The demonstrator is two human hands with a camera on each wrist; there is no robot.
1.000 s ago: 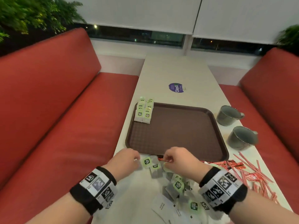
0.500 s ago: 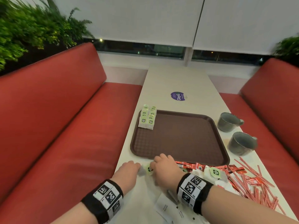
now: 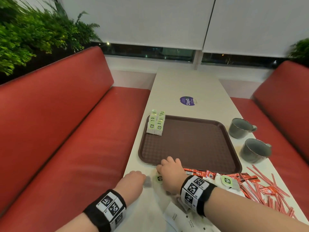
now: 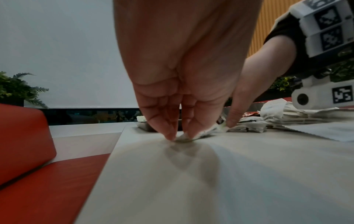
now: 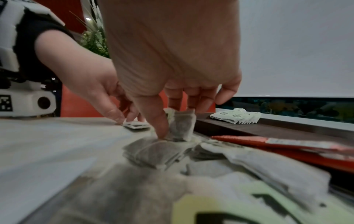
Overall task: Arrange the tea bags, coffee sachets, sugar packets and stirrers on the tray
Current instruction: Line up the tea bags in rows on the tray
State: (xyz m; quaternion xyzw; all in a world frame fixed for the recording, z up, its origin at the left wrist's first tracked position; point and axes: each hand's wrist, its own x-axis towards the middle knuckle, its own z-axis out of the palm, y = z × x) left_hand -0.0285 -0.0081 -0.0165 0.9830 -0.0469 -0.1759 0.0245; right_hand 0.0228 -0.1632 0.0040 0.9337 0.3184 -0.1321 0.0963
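Fingers [image 4: 170, 130] of left hand [image 3: 132, 181]: tips drawn together, pinching a flat tea bag [image 4: 199, 133] down against the counter [image 3: 187, 84], close to its left edge and just short of the tray's near rim. Fingers [image 5: 161, 121] of right hand [image 3: 170, 173]: thumb and curled fingertips clamped on a second tea bag [image 5: 182, 125], held upright with its lower edge on the loose heap.

Tray [image 3: 192, 144]: brown, mid-counter. Two neat rows of tea bags [image 3: 156, 123] lie in its far-left corner, overlapping.

Loose tea bags [image 5: 153, 151]: heaped on the counter beside the tray's near rim, under and beside the right hand.

Coffee sachets [image 3: 197, 173]: red, along the tray's near rim.

Stirrers [image 3: 267, 185]: red-striped, scattered toward the counter's near-right edge.

Sugar packets [image 3: 177, 218]: white, at the near edge, partly under the right wrist.

Two grey mugs [image 3: 239, 128]: right of the tray, apart from it.
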